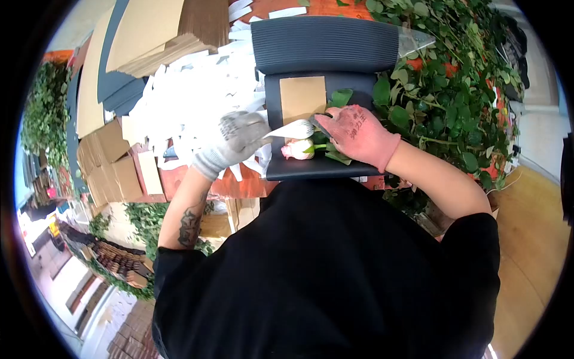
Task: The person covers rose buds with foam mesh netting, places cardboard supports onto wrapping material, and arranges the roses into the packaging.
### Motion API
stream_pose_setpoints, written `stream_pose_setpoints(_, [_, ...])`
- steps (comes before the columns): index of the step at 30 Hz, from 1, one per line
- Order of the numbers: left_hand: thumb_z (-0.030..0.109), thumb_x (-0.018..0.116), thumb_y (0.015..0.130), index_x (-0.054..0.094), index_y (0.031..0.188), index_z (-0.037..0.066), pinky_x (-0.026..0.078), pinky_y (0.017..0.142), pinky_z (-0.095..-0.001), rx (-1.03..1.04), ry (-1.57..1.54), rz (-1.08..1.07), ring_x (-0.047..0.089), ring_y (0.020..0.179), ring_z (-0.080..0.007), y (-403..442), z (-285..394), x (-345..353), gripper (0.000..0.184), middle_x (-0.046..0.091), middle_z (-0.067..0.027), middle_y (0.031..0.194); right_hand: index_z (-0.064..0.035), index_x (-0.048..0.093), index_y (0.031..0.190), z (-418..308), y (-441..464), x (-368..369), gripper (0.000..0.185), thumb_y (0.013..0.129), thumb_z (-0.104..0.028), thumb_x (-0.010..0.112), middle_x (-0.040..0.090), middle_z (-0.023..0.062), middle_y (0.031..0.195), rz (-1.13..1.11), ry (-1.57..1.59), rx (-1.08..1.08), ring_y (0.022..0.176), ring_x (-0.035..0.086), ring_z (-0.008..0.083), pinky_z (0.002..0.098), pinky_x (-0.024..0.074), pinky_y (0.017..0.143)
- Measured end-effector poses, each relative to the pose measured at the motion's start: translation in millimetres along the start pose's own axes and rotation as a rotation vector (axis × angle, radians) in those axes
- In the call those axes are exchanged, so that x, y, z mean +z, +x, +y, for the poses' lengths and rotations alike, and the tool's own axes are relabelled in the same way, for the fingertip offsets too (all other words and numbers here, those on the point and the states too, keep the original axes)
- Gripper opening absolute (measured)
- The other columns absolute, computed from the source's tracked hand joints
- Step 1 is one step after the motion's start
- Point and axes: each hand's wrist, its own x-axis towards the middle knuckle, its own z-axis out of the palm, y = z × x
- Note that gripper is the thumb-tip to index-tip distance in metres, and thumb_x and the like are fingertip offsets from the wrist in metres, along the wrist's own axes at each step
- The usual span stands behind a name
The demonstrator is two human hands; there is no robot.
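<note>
My left hand (242, 137), in a grey-white glove, is closed on the left end of a white wrapped piece (292, 130). My right hand (357, 131), in a pink glove with dark writing, has its thumb and fingers pressed together at the right end of that piece. Just below lies a pale pink rose (298, 149), its head to the left and its green stem running under my right hand. Beneath is a dark board (275, 167) with a brown cardboard piece (303, 96) on it. Green leaves (341, 97) show above my right hand.
A ribbed black roll (326, 45) crosses the back of the board. White paper strips (191, 96) are heaped on the left, with cardboard stacks (143, 36) behind. Leafy stems (442, 119) cover the right side of the red table (239, 189).
</note>
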Motion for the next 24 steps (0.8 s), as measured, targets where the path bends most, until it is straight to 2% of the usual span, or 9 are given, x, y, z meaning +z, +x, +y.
stream_pose_setpoints(3, [0.014,0.066,0.078,0.065,0.092,0.003,0.051,0.072,-0.0369,-0.066,-0.06,0.042,0.063,0.079,-0.0274,-27.8,-16.6,-6.2,0.018,0.065,-0.0125,0.095,-0.0043,0.052,0.12,-3.2,2.0,-7.0,0.046,0.076,-0.017,0.061,0.059,0.0136,0.091,-0.053,0.011,0.044,0.081,0.059,0.0289,0.0393,0.0475,0.071])
stream_pose_setpoints(6, [0.013,0.062,0.081,0.062,0.116,0.007,0.048,0.09,-0.0376,-0.507,0.13,0.016,0.061,0.103,-0.0309,-47.2,-13.4,-36.6,0.035,0.056,-0.0168,0.126,-0.0053,0.052,0.12,-7.0,4.8,-11.2,0.044,0.078,-0.016,0.059,0.058,0.013,0.086,-0.091,0.017,0.064,0.077,0.059,0.0286,0.0388,0.0476,0.068])
stream_pose_setpoints(13, [0.031,0.055,0.088,0.061,0.116,0.008,0.05,0.082,-0.0374,-0.242,0.001,-0.109,0.063,0.095,-0.03,20.7,87.2,-32.3,0.037,0.057,-0.0149,0.123,-0.0045,0.052,0.103,-11.2,9.8,-9.0,0.024,0.083,-0.012,0.043,0.053,0.0121,0.076,-0.027,-0.091,-0.036,0.066,0.057,0.0263,0.0341,0.0442,0.054])
stream_pose_setpoints(15, [0.034,0.053,0.089,0.062,0.114,0.009,0.05,0.08,-0.0371,-0.152,-0.024,-0.133,0.063,0.094,-0.0298,27.8,80.5,-17.7,0.036,0.058,-0.0133,0.12,-0.0054,0.055,0.098,-11.3,2.6,-28.8,0.019,0.082,-0.013,0.047,0.057,0.0128,0.076,-0.03,-0.036,-0.053,0.07,0.061,0.0248,0.0338,0.0478,0.066])
stream_pose_setpoints(17, [0.034,0.052,0.09,0.062,0.114,0.009,0.05,0.081,-0.0361,-0.205,-0.062,-0.184,0.063,0.096,-0.0286,32.4,78.6,-25.4,0.036,0.057,-0.0128,0.122,-0.0062,0.057,0.102,-4.2,-9.2,-62.6,0.025,0.08,-0.018,0.053,0.056,0.0113,0.078,0.329,0.0,-0.171,0.074,0.061,0.0245,0.0343,0.0485,0.067])
stream_pose_setpoints(19, [0.034,0.052,0.09,0.062,0.115,0.01,0.05,0.081,-0.0352,-0.293,-0.108,-0.238,0.062,0.099,-0.0275,34.3,79.0,-26.8,0.036,0.057,-0.0124,0.124,-0.0141,0.057,0.113,4.9,4.5,-142.0,0.038,0.077,-0.026,0.06,0.059,0.0099,0.098,0.009,-0.065,0.067,0.086,0.062,0.0214,0.0352,0.0488,0.077])
stream_pose_setpoints(21, [0.034,0.05,0.092,0.063,0.115,0.01,0.05,0.08,-0.0335,-0.325,-0.135,-0.232,0.062,0.099,-0.0253,31.8,78.3,-23.3,0.036,0.056,-0.0106,0.125,-0.0171,0.061,0.108,58.6,26.8,-163.5,0.032,0.077,-0.024,0.061,0.061,0.003,0.102,0.221,0.341,0.193,0.097,0.059,0.0216,0.0348,0.0485,0.081])
stream_pose_setpoints(22, [0.035,0.055,0.09,0.065,0.112,0.013,0.052,0.064,-0.0329,-0.211,-0.097,-0.045,0.067,0.077,-0.0236,26.5,70.2,-8.3,0.033,0.064,-0.0079,0.113,-0.0181,0.062,0.107,96.5,45.8,-158.9,0.03,0.077,-0.023,0.063,0.061,0.0042,0.102,0.381,0.314,0.281,0.096,0.059,0.0232,0.0349,0.048,0.083])
stream_pose_setpoints(24, [0.036,0.054,0.09,0.064,0.113,0.013,0.052,0.064,-0.0329,-0.265,-0.085,-0.085,0.067,0.077,-0.0237,25.6,72.5,-9.5,0.034,0.063,-0.0076,0.114,-0.0145,0.059,0.113,163.4,96.6,-172.4,0.038,0.077,-0.024,0.064,0.06,0.0079,0.11,0.37,0.05,0.357,0.107,0.054,0.0243,0.0368,0.0437,0.09])
